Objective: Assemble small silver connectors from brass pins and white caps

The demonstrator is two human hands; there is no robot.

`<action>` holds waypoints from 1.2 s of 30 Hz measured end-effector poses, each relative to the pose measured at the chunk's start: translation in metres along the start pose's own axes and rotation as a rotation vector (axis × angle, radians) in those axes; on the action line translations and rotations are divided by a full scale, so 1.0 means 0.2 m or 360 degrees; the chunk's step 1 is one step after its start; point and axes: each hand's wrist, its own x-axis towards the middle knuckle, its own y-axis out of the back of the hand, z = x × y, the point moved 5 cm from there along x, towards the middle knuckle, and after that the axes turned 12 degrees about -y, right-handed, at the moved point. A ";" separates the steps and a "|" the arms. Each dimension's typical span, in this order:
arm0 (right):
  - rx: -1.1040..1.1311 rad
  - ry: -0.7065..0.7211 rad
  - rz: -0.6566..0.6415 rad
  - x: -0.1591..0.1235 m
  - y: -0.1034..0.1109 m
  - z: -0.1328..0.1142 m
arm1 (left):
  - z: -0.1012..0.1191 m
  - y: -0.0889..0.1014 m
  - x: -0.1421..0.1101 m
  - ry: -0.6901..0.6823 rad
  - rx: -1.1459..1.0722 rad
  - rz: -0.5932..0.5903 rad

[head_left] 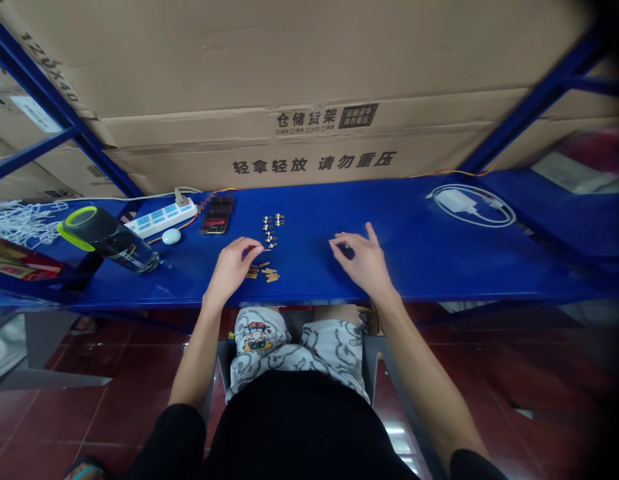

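My left hand (235, 261) is over the blue tabletop with thumb and forefinger pinched; a thin, light-coloured piece (267, 250) shows at the fingertips, too small to identify. Just beyond it stand several small white-and-metal parts (268, 235) in short rows. Near its fingers, toward the table's front edge, lies a loose group of short brass-coloured cylindrical pieces (271, 275). Farther right, apart from these parts, my right hand (364, 261) has thumb and forefinger brought together and the little finger raised. Whatever its fingertips hold, if anything, is too small to make out.
A dark bottle (116, 240), a white power strip (162, 219), a round white object (171, 237) and a phone (216, 219) are on the left. A charger with a coiled white cable (472, 205) lies at the right. Large cardboard boxes (309, 73) stand behind.
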 end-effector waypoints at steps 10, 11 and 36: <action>0.0674 -0.0108 -0.0315 -0.03 -0.05 -0.16 | 0.27 -0.25 0.01 -0.0123 -0.0242 0.0142; 0.0697 -0.0115 -0.0325 -0.03 -0.05 -0.17 | 0.27 -0.25 0.01 -0.0118 -0.0244 0.0170; 0.0587 -0.0028 -0.0379 -0.02 -0.03 -0.20 | 0.25 -0.31 0.01 -0.0108 -0.0380 0.0035</action>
